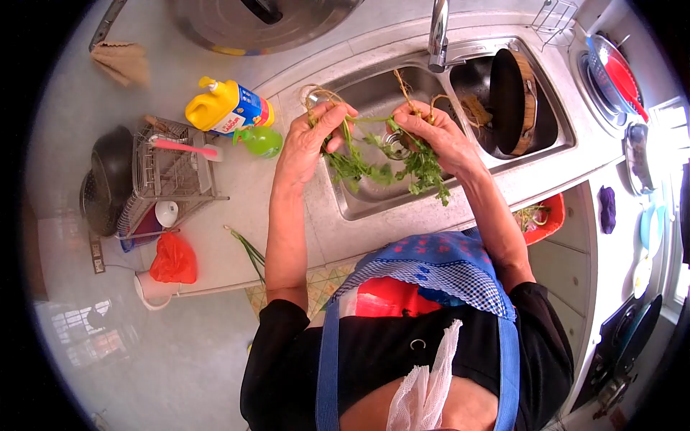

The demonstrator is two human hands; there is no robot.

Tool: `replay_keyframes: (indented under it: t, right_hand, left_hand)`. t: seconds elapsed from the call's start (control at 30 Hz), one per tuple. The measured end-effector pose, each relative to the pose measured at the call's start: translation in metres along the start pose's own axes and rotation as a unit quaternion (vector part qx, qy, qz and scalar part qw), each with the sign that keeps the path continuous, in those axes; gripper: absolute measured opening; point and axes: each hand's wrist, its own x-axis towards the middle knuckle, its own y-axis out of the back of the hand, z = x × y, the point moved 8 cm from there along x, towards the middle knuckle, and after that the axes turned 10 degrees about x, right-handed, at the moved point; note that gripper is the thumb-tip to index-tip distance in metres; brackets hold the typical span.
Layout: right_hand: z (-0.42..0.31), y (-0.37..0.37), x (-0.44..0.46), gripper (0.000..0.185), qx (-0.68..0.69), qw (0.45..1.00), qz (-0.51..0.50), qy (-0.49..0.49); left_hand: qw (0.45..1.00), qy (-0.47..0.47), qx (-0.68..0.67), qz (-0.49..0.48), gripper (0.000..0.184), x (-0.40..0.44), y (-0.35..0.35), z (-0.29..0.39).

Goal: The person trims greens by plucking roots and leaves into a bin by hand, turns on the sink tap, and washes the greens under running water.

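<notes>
Over the left basin of the steel sink, both my hands are closed on leafy green coriander with its roots on. My left hand pinches the stems of one part, whose coriander leaves hang down over the basin. In my right hand is another part, with a fuller clump of coriander leaves below the fingers. Thin brown roots stick up above both hands. A green stem stretches between the two hands. Parts of the stems are hidden by my fingers.
A dark pan and a wooden-looking round board lean in the right basin under the faucet. To the left stand a yellow detergent bottle, a green bottle and a dish rack. A red bin hangs below the counter.
</notes>
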Motion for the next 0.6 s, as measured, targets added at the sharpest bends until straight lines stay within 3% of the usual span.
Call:
replay_keyframes:
  t: [0.23, 0.3, 0.43, 0.5, 0.6]
  right_hand:
    - [0.000, 0.002, -0.002, 0.020, -0.001, 1.000, 0.012, -0.017]
    - [0.007, 0.004, -0.002, 0.021, 0.028, 0.997, -0.010, -0.067]
    - [0.012, 0.008, -0.002, 0.022, 0.021, 0.997, -0.011, -0.076]
    - [-0.007, 0.006, -0.001, 0.027, -0.141, 0.990, 0.022, 0.010]
    - [-0.032, -0.009, -0.007, 0.025, -0.229, 0.970, 0.065, 0.050]
  left_hand:
    - [0.997, -0.027, -0.019, -0.066, 0.020, -0.002, -0.008, 0.001]
    - [0.998, -0.022, -0.003, -0.062, 0.020, -0.002, -0.006, -0.001]
    - [0.999, -0.023, 0.001, -0.047, 0.019, -0.002, -0.006, -0.002]
    - [0.999, -0.017, 0.001, -0.034, 0.020, -0.002, -0.006, -0.001]
    - [1.000, -0.012, 0.013, -0.022, 0.022, -0.001, -0.005, -0.002]
